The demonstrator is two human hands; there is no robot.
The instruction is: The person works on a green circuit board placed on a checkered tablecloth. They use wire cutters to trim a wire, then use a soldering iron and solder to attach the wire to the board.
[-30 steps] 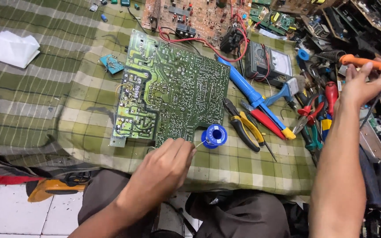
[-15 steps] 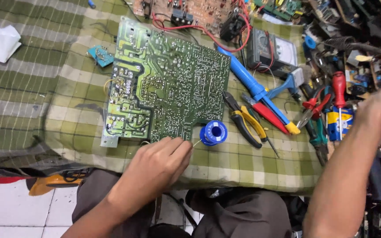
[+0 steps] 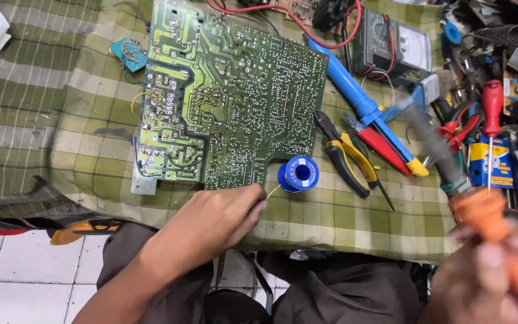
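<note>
The surface (image 3: 43, 114) in front of us is draped in a green checked cloth, and the largest thing on it is the green circuit board (image 3: 229, 99), lying solder side up in the middle of the view, nearer and fuller in the frame than a moment ago. To its right we see the blue desoldering pump (image 3: 361, 108) lying on a slant, a multimeter (image 3: 391, 39) behind it, yellow-handled pliers (image 3: 346, 153) and a red-handled screwdriver (image 3: 491, 102) among the clutter of tools.

Our right hand (image 3: 487, 282) has swung in from the tool pile at the far right, where it was a second ago, and now sits low at the right edge of the view, closed around the orange handle of the soldering iron (image 3: 487, 210). Iron and hand are both blurred with motion, and the dark shaft points up toward the board without reaching it.

Our left hand (image 3: 220, 219) has stayed put at the board's near edge, fingers pinched on a thin strand of solder wire (image 3: 273, 191) that runs to the blue solder spool (image 3: 298, 174) just beside it. With iron and solder both in hand, we judge that soldering on the board is about to start.
</note>
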